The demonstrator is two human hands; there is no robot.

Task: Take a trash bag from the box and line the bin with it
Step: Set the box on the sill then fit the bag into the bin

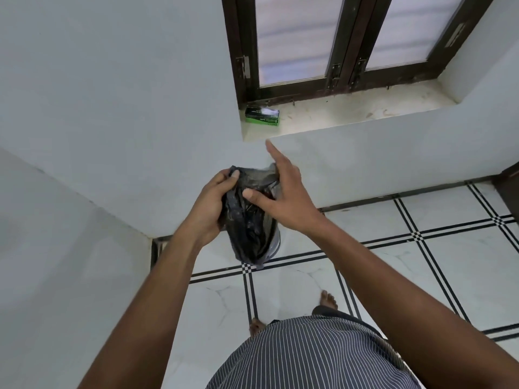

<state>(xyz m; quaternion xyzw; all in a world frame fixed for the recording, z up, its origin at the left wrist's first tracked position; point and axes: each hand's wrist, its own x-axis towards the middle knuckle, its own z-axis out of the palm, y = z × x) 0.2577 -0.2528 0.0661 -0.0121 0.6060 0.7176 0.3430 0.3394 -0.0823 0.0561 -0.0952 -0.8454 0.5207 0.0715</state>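
A crumpled black trash bag (248, 220) hangs in front of me at chest height, between both hands. My left hand (210, 206) grips its upper left edge, fingers curled over the plastic. My right hand (283, 197) holds the upper right edge, with the thumb pressed on the bag's front, the index finger pointing straight up and the other fingers behind the rim. The green trash bag box (262, 115) lies on the window sill's left end. A grey sliver (277, 242) beside the bag's lower right looks like the bin on the floor, mostly hidden.
A window sill (351, 113) runs under a dark-framed window (337, 43) in the white wall ahead. Another white wall closes the left side. The floor (393, 262) is white tile with black lines. My bare feet stand close behind the bag. A dark door frame (509, 192) is at the right edge.
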